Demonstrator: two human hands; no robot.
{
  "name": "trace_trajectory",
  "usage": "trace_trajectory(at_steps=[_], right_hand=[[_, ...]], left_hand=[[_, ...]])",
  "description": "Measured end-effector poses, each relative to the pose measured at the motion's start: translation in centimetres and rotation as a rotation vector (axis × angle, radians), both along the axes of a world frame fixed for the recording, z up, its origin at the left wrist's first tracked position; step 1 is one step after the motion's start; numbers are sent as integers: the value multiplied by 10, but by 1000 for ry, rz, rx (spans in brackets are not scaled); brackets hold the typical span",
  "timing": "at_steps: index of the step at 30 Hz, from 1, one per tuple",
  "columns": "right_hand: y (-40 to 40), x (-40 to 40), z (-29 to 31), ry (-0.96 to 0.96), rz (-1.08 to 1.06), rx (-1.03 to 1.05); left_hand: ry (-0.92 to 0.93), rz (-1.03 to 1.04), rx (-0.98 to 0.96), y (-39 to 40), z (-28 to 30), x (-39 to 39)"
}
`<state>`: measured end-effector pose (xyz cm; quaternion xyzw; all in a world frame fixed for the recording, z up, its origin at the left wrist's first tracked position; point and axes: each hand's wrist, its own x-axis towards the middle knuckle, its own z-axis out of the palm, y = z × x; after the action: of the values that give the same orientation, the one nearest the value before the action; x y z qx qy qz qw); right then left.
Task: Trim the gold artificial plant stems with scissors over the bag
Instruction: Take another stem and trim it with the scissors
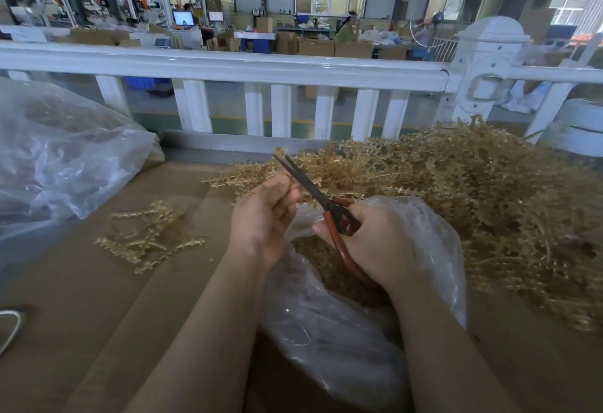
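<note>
- Gold stem (pixel 283 164) stands up from the left hand (pixel 261 216), which pinches it between curled fingers and thumb; its tip with small leaves shows just above the scissor blades.
- The scissors (pixel 313 192) have dark blades and red handles; the blades are slightly apart at the tip and they cross beside the stem, above the bag.
- The right hand (pixel 375 243) has its grip closed around the red handles, fingers through and around the loops.
- The clear plastic bag (pixel 342 341) lies open under both hands, on the brown cardboard surface (pixel 81 298); small gold cuttings (pixel 326 259) are seen inside it.
- A big heap of gold stems (pixel 483 203) fills the right side of the surface, touching the bag.
- A small group of loose gold pieces (pixel 146 236) lies on the surface to the left of the hands, apart from the heap.
- Another large clear bag (pixel 62 151) rests at the far left.
- A white railing (pixel 228 70) stands behind the surface, and beyond it a workshop with cardboard boxes (pixel 326 47) and people, blurred.
</note>
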<state>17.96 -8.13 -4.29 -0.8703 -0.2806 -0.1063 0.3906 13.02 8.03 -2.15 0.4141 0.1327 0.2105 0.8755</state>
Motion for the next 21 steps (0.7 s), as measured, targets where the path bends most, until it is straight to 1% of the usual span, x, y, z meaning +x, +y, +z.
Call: trace_trajectory(at_steps=[4,6,8,11,15,18,21], right_hand=[[0,-1,1,36,-16,-32],[0,-1,1,66,-21,15],[1,-1,1,98,-14,107],[2,-2,3,181,-14,274],[2,-3,7,306,60,445],[3,-3,7,317,53,460],[5,-3,8,320,40,458]], left_hand=[[7,29,-217,7,1,-2],[16,24,-245,8,0,-2],[44,-5,-174,6,-1,-1],[109,-69,-15,-3,0,0],[217,-135,172,-14,0,1],[273,-133,284,-18,-1,0],[268,-152,352,-20,-1,0]])
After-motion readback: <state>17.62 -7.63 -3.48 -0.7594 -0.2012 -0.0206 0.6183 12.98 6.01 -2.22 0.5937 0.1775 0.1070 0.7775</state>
